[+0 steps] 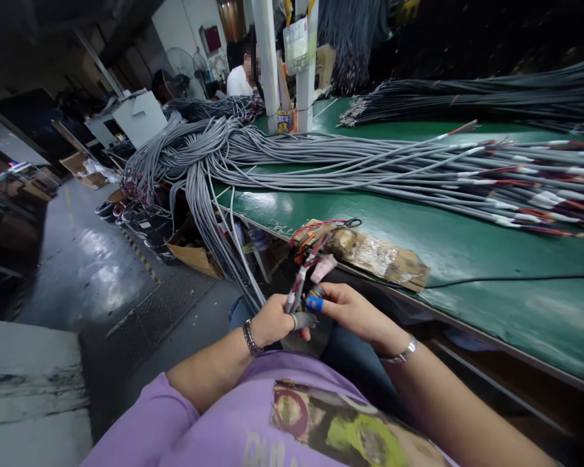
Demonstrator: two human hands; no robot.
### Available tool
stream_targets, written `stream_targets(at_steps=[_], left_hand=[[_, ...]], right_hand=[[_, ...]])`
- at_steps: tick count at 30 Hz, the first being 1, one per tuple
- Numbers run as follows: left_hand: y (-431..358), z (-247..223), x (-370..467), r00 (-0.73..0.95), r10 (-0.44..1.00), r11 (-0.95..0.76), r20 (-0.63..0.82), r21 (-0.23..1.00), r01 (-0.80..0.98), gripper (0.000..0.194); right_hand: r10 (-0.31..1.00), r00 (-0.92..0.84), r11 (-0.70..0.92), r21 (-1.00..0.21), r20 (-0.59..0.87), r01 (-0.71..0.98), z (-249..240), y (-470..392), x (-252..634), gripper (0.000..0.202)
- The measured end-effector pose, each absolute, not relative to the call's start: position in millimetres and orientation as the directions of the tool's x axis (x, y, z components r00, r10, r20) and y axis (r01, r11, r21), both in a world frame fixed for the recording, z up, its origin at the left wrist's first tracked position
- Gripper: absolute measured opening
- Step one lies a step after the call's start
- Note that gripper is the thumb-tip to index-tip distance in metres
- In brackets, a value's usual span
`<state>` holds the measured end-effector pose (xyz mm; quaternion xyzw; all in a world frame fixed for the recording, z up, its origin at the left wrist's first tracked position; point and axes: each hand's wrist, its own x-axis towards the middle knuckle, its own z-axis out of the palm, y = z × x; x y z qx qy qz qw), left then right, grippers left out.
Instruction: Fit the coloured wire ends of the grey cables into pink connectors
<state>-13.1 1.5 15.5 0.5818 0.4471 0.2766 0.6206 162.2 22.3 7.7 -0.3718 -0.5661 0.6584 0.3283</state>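
My left hand [274,321] is closed around grey cables [296,292] in front of my lap. A grey covering is on its thumb. Coloured wire ends [316,250] and white tape show above the grip, by the table edge. My right hand [350,311] is beside it, thumb and finger pinched together close to the cables, with blue tape on one digit. What lies in that pinch is too small to make out. A pale pink piece [324,267] sits just above my right fingertips. From the left, a bundle of grey cables [207,220] hangs over the table edge toward my lap.
Across the green table [491,266] lies a long bundle of grey cables [350,152] with stripped, taped ends at right. A taped wooden block [379,256] rests at the near edge. Darker cables [467,100] lie behind. A post [267,65] and a seated person [241,78] are farther back.
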Motion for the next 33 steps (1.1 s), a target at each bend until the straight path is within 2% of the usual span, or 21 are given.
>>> stream_targets(at_steps=[3, 7, 10, 13, 18, 21, 25, 28, 33], left_hand=[[2.5, 11.4, -11.7, 0.323, 0.917, 0.218, -0.234, 0.972, 0.087, 0.037], [2.8, 7.9, -7.4, 0.167, 0.952, 0.264, -0.255, 0.964, -0.033, 0.036], [2.9, 7.9, -4.6, 0.147, 0.953, 0.281, -0.265, 0.955, -0.096, 0.039], [2.8, 7.9, -5.4, 0.203, 0.95, 0.256, -0.236, 0.964, -0.078, 0.04], [1.6, 10.0, -12.2, 0.363, 0.906, 0.225, -0.219, 0.974, 0.026, 0.04], [0.9, 8.8, -13.1, 0.327, 0.925, 0.217, -0.195, 0.976, -0.031, 0.038], [0.3, 3.1, -10.5, 0.203, 0.963, 0.208, -0.176, 0.966, -0.153, 0.038], [-0.2, 1.6, -9.5, 0.201, 0.963, 0.213, -0.178, 0.962, -0.173, 0.041], [1.0, 4.2, -9.3, 0.165, 0.962, 0.245, -0.215, 0.951, -0.188, 0.04]], right_hand=[[0.919, -0.359, -0.248, -0.948, -0.164, -0.202, -3.2, 18.1, 163.0, 0.037], [0.908, -0.329, -0.383, -0.832, -0.259, -0.4, -16.2, 6.4, 158.3, 0.039], [0.945, -0.254, -0.294, -0.871, -0.205, -0.394, -18.2, -2.2, 150.0, 0.034], [0.973, -0.199, -0.179, -0.926, -0.117, -0.332, -13.2, -3.8, 145.2, 0.03], [0.961, -0.277, -0.095, -0.964, -0.023, -0.249, -4.7, 2.6, 146.6, 0.029], [0.952, -0.305, -0.124, -0.954, -0.037, -0.272, -7.5, 4.3, 144.9, 0.029], [0.948, -0.28, -0.249, -0.898, -0.149, -0.363, -13.4, 2.1, 139.5, 0.031], [0.933, -0.316, -0.301, -0.857, -0.174, -0.418, -13.8, 0.3, 136.5, 0.031], [0.953, -0.248, -0.269, -0.856, -0.171, -0.441, -12.0, 0.7, 132.7, 0.032]])
